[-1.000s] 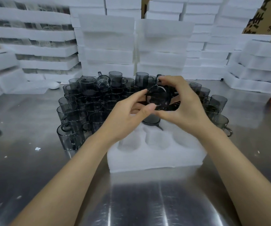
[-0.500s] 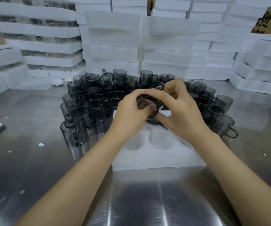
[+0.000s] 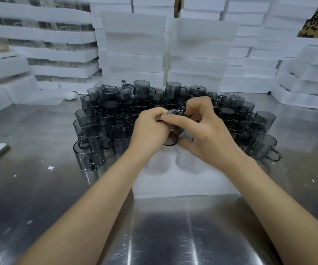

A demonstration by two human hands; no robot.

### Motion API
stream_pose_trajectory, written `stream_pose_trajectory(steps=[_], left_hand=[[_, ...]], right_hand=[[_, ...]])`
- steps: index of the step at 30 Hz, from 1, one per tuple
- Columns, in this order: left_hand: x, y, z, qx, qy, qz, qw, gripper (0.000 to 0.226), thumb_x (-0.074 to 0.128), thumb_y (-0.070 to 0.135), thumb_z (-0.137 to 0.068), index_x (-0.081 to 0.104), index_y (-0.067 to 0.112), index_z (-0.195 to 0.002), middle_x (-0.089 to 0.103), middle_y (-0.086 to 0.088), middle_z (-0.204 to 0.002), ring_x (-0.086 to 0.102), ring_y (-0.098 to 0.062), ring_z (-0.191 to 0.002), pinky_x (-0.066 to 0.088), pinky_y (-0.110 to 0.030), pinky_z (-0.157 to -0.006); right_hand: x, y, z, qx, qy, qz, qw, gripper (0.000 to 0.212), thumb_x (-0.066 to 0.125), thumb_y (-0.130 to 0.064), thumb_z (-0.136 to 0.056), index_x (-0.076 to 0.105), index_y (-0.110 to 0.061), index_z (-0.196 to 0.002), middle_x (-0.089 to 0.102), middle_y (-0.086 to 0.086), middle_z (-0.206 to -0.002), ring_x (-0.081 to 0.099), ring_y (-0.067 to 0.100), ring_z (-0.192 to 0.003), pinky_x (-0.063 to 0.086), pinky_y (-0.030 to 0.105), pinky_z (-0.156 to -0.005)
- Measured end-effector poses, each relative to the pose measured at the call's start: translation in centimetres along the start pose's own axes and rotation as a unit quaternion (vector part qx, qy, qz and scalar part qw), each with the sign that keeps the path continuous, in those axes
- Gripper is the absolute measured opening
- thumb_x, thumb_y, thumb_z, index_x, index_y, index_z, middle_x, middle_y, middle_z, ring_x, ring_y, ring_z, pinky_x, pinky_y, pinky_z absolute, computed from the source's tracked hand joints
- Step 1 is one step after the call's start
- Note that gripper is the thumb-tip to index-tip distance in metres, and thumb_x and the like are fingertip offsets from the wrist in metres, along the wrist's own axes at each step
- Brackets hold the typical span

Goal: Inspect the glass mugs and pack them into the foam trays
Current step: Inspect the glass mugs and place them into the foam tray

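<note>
Gripping one smoky glass mug (image 3: 173,129) between them, the left hand (image 3: 150,129) and right hand (image 3: 207,134) hold it tipped above the foam tray (image 3: 185,180); the tray's near pockets show nothing inside, and loose mugs (image 3: 104,123) crowd behind.

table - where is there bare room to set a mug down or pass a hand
Bare steel lies left of the foam tray, below the mug cluster, and along the near edge between the forearms. Crowded behind the tray, where mugs pack up to the foam stacks.

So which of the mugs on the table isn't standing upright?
The clear-looking mug at the back left of the cluster; it lies tipped on the others, handle up.
</note>
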State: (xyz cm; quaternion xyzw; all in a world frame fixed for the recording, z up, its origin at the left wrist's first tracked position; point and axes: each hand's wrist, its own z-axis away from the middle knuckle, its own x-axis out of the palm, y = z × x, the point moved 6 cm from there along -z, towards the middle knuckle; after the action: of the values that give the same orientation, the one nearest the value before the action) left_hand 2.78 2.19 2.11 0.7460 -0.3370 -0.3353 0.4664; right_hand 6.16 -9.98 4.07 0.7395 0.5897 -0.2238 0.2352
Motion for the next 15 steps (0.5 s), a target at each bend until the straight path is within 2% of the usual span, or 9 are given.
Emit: stream_pose_trajectory(steps=[2, 4, 7, 9, 11, 12, 13, 14, 15], left_hand=[[0.0, 0.5, 0.2, 0.010, 0.003, -0.017, 1.000, 0.029, 0.046, 0.012, -0.070, 0.062, 0.032, -0.055, 0.060, 0.014, -0.056, 0.054, -0.007, -0.061, 0.045, -0.027, -0.059], [0.1, 0.6, 0.1, 0.012, -0.005, -0.037, 0.999, 0.030, 0.046, 0.013, -0.071, 0.071, 0.029, -0.074, 0.071, 0.010, -0.072, 0.067, -0.009, -0.075, 0.054, -0.031, -0.069], [-1.7, 0.5, -0.6, 0.002, 0.033, -0.016, 0.999, 0.038, 0.046, -0.006, -0.077, 0.073, 0.013, -0.095, 0.075, -0.009, -0.092, 0.072, -0.017, -0.080, 0.059, -0.037, -0.077], [-4.8, 0.6, -1.1, 0.036, 0.123, -0.108, 0.986, 0.047, 0.043, -0.014, -0.075, 0.071, 0.006, -0.108, 0.072, -0.011, -0.105, 0.070, -0.018, -0.092, 0.054, -0.031, -0.090], [-7.7, 0.3, -1.2, 0.054, 0.198, -0.282, 0.937, 0.054, 0.047, -0.015, -0.075, 0.063, 0.007, -0.122, 0.055, -0.015, -0.135, 0.051, -0.027, -0.126, 0.038, -0.028, -0.107], [-8.7, 0.1, -1.1, 0.040, 0.221, -0.348, 0.910, 0.049, 0.055, -0.010, -0.079, 0.059, 0.008, -0.125, 0.038, -0.017, -0.148, 0.032, -0.031, -0.139, 0.029, -0.034, -0.113], [-9.4, 0.2, -1.0, 0.032, 0.243, -0.381, 0.892, 0.038, 0.064, 0.001, -0.084, 0.060, 0.009, -0.120, 0.030, -0.017, -0.152, 0.020, -0.033, -0.144, 0.024, -0.040, -0.116], [-9.7, 0.5, -0.9, 0.041, 0.261, -0.379, 0.887, 0.024, 0.067, 0.015, -0.086, 0.064, 0.011, -0.109, 0.037, -0.014, -0.148, 0.024, -0.030, -0.141, 0.026, -0.040, -0.114], [-9.4, 0.8, -0.9, 0.063, 0.258, -0.345, 0.900, 0.013, 0.066, 0.024, -0.088, 0.067, 0.014, -0.097, 0.051, -0.008, -0.135, 0.040, -0.024, -0.131, 0.033, -0.037, -0.108]], right_hand=[[0.1, 0.2, 0.0, 0.010, 0.009, -0.018, 1.000, 0.060, 0.077, -0.006, -0.073, 0.054, -0.030, -0.123, 0.029, 0.002, -0.114, 0.046, 0.022, -0.093, 0.052, 0.041, -0.059], [-0.1, 0.8, -0.1, 0.038, 0.015, -0.020, 0.999, 0.058, 0.076, -0.004, -0.072, 0.056, -0.028, -0.121, 0.028, 0.002, -0.126, 0.048, 0.021, -0.090, 0.052, 0.040, -0.062], [-0.7, 2.7, 0.1, 0.117, 0.025, -0.010, 0.993, 0.060, 0.080, -0.008, -0.066, 0.057, -0.021, -0.120, 0.032, 0.001, -0.136, 0.049, 0.015, -0.088, 0.052, 0.034, -0.073], [-1.3, 4.3, 0.7, 0.206, 0.049, -0.046, 0.976, 0.062, 0.085, -0.019, -0.063, 0.054, -0.019, -0.117, 0.040, -0.005, -0.127, 0.050, 0.008, -0.093, 0.048, 0.024, -0.079], [-1.6, 5.8, 1.5, 0.325, 0.075, -0.106, 0.937, 0.065, 0.087, -0.037, -0.061, 0.048, -0.026, -0.111, 0.050, -0.011, -0.113, 0.052, 0.003, -0.087, 0.046, 0.018, -0.077], [-1.5, 6.2, 1.7, 0.368, 0.076, -0.124, 0.918, 0.067, 0.087, -0.045, -0.059, 0.046, -0.028, -0.109, 0.054, -0.013, -0.107, 0.054, 0.001, -0.085, 0.045, 0.014, -0.075], [-1.3, 6.4, 1.9, 0.393, 0.069, -0.135, 0.907, 0.069, 0.086, -0.052, -0.056, 0.046, -0.029, -0.107, 0.056, -0.015, -0.102, 0.054, -0.001, -0.084, 0.044, 0.010, -0.073], [-1.1, 6.3, 1.9, 0.404, 0.055, -0.144, 0.902, 0.069, 0.085, -0.056, -0.054, 0.047, -0.029, -0.106, 0.057, -0.017, -0.099, 0.055, -0.003, -0.085, 0.042, 0.006, -0.072], [-1.0, 6.0, 1.9, 0.408, 0.041, -0.154, 0.899, 0.066, 0.084, -0.058, -0.053, 0.050, -0.030, -0.103, 0.058, -0.017, -0.096, 0.055, -0.004, -0.085, 0.041, 0.004, -0.070]])
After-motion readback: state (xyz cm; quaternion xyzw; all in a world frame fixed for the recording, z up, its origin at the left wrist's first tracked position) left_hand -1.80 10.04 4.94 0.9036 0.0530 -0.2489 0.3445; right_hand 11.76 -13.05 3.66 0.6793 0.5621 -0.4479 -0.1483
